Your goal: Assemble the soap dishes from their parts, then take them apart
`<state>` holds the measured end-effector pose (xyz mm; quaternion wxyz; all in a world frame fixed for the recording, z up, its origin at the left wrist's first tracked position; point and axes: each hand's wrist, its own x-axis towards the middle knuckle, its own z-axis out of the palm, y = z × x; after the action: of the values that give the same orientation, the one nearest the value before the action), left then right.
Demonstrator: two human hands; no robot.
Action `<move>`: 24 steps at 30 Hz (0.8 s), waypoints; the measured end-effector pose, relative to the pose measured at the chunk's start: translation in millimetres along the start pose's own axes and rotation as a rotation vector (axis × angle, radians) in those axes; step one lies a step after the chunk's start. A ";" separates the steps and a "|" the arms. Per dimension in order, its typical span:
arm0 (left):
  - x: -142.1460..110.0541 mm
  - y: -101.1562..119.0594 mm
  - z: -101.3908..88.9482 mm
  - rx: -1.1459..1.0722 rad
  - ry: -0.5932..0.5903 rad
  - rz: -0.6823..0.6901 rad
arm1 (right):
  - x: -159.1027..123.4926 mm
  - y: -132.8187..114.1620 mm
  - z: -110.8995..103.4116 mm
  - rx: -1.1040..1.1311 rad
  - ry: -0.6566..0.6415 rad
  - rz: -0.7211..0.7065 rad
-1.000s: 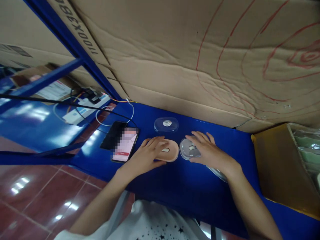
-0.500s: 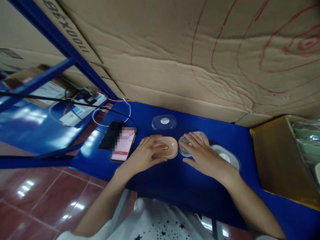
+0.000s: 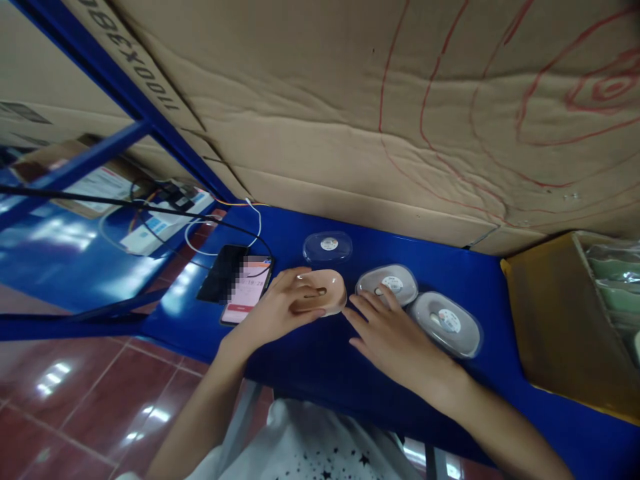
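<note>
A peach oval soap dish (image 3: pixel 334 288) with a slot in its middle is tilted slightly in my left hand (image 3: pixel 285 303). The thumb lies along its near side and the other fingers reach over its left end. My right hand (image 3: pixel 387 333) is open, fingers stretched toward the dish's right end; whether they touch it I cannot tell. Just beyond those fingers lies a grey oval soap dish (image 3: pixel 407 283) under a clear, labelled cover. A second grey covered dish (image 3: pixel 463 337) sits to its right. Farther back rests a clear oval lid (image 3: pixel 315 248) with a round white label.
Two phones, one dark (image 3: pixel 217 280) and one with a lit screen (image 3: pixel 255 290), lie left on the blue table (image 3: pixel 320 373), with cables nearby. A cardboard box (image 3: pixel 550 320) holding wrapped green items stands at the right. Cardboard (image 3: pixel 300 147) walls the back.
My left hand has lifted and tilted the peach dish slightly, drawing it left. My right hand has slid back toward me off the grey covered dish, uncovering its label.
</note>
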<state>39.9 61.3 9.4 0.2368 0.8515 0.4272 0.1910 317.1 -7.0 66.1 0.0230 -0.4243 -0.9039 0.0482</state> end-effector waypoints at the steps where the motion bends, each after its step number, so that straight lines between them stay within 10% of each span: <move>1: -0.4 1.1 0.8 -0.004 -0.009 0.013 | -0.8 -2.5 0.2 -0.003 -0.005 -0.009; 15: 18.0 -6.5 4.0 0.084 0.138 0.055 | 12.2 -24.4 48.8 0.091 -0.040 -0.060; 24: 23.3 -7.2 7.6 0.092 0.090 0.086 | 2.3 -39.0 34.3 0.220 -0.128 -0.155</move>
<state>52.4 82.3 2.0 0.1693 0.8695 0.4089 0.2193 283.0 -32.3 36.2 0.0155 -0.3444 -0.9228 0.1720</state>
